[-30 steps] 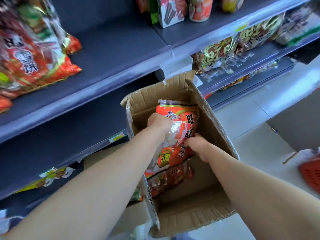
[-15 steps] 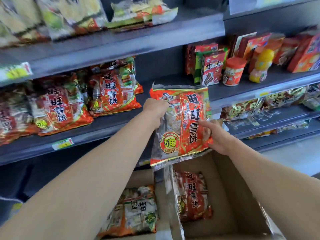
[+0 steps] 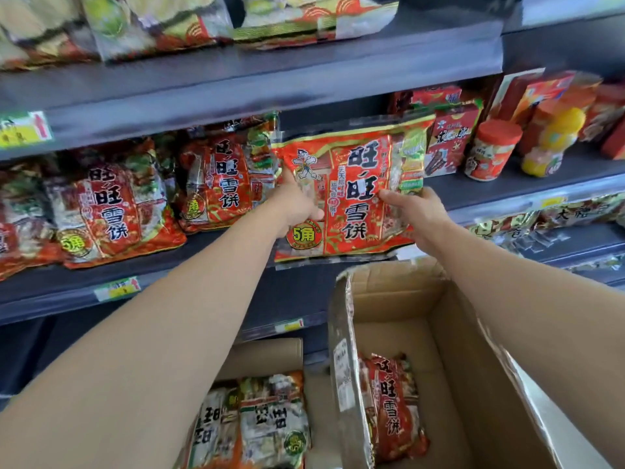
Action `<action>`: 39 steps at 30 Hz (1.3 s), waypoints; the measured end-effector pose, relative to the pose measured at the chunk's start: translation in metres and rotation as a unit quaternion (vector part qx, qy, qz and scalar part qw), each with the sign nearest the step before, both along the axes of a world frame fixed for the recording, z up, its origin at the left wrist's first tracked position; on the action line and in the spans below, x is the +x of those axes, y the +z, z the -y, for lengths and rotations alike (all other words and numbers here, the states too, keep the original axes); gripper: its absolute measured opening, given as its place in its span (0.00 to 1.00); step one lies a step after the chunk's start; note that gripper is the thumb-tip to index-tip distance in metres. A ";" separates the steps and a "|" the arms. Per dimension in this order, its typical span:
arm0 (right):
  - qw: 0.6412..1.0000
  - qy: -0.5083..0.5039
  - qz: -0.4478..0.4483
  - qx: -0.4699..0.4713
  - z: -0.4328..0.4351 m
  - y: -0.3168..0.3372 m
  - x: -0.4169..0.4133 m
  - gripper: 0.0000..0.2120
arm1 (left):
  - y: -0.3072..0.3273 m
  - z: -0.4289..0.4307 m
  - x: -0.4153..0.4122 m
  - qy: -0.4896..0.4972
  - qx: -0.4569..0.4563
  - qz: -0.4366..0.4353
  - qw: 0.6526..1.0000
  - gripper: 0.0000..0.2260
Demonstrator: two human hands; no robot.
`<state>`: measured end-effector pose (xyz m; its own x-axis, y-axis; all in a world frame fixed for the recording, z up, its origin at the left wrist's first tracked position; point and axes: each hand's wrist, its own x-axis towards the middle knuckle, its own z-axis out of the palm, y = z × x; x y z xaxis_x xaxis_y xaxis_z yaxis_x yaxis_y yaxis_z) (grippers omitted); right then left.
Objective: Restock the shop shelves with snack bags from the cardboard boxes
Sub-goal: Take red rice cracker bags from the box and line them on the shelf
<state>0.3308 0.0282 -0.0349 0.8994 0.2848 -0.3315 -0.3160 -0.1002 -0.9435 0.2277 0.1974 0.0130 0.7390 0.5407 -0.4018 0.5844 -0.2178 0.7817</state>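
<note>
A red snack bag (image 3: 355, 184) with black characters stands at the front of the middle shelf (image 3: 507, 187), its lower edge over the shelf lip. My left hand (image 3: 297, 204) grips its left side and my right hand (image 3: 412, 208) grips its right side. To its left, two matching red bags (image 3: 223, 184) (image 3: 108, 211) lean on the same shelf. Below, an open cardboard box (image 3: 449, 333) holds one more red bag (image 3: 392, 407). A second box (image 3: 270, 353) to the left holds green and white snack bags (image 3: 270, 421).
Small red boxes (image 3: 449, 140), an orange-lidded jar (image 3: 490, 150) and a yellow bottle (image 3: 551, 140) stand right of the held bag. The top shelf (image 3: 270, 79) carries pale and green bags. A lower shelf (image 3: 558, 238) at right holds more packets.
Both hands lifted the red bag out of the box and carried it up and forward to the middle shelf. The view rose from the box to the shelves.
</note>
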 end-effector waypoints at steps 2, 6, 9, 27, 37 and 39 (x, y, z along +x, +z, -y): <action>1.000 -0.016 0.017 0.005 -0.015 0.004 0.010 0.32 | 0.000 -0.012 0.013 0.015 0.038 0.041 0.998 0.44; 0.998 -0.026 0.062 -0.011 -0.046 0.004 0.042 0.28 | -0.007 -0.033 0.046 0.081 0.106 0.081 0.988 0.34; 0.993 -0.022 0.087 -0.072 -0.069 0.005 0.069 0.37 | -0.017 -0.048 0.072 0.133 0.123 0.080 0.980 0.27; 0.992 -0.017 0.093 -0.080 -0.134 -0.024 0.145 0.33 | -0.060 -0.102 0.172 0.175 0.238 0.118 0.948 0.12; 0.972 0.148 0.091 -0.155 -0.138 -0.040 0.127 0.31 | -0.072 -0.103 0.171 0.177 0.152 0.097 0.967 0.28; 0.970 0.153 0.092 -0.165 -0.132 -0.039 0.120 0.30 | -0.072 -0.095 0.164 0.173 0.156 0.106 0.967 0.25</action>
<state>0.4511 0.1598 -0.0737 0.8421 0.4536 -0.2917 -0.0524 -0.4696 -0.8813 0.3913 0.2921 -0.0585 0.5396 0.8411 -0.0385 0.4991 -0.2826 0.8192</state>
